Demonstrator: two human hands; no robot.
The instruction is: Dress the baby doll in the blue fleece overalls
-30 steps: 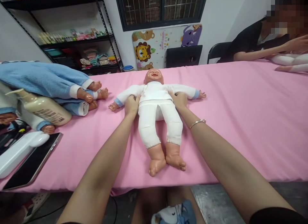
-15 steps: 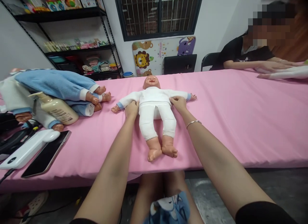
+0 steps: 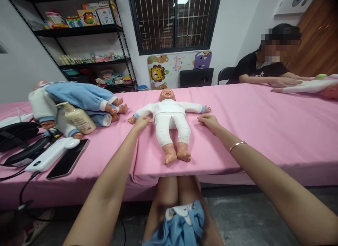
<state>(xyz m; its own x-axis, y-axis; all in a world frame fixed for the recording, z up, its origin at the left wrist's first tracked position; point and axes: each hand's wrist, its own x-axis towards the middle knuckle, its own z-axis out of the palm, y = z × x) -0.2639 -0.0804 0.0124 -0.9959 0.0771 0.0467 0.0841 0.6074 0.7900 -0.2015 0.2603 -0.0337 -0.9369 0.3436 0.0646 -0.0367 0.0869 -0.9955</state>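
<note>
A baby doll [image 3: 172,123] in white clothes lies face up on the pink table cover [image 3: 253,126], arms spread, feet toward me. My left hand [image 3: 141,122] rests on the cover just below the doll's left-side sleeve, fingers loosely bent and holding nothing. My right hand [image 3: 209,121] lies on the cover below the doll's other arm, a short gap away from it, fingers stretched toward the doll. A bracelet [image 3: 237,145] sits on my right wrist.
At the left lie dolls in blue clothes [image 3: 81,98], a lotion bottle [image 3: 77,119], a white device [image 3: 52,154], a phone [image 3: 69,163] and black gear with cables [image 3: 18,135]. Another person [image 3: 264,68] handles a doll [image 3: 311,86] at the far right. The table edge is near my knees.
Both hands have left the doll's sides and slid outward onto the cover. The view has pulled back and tilted up, so the doll looks smaller and farther.
</note>
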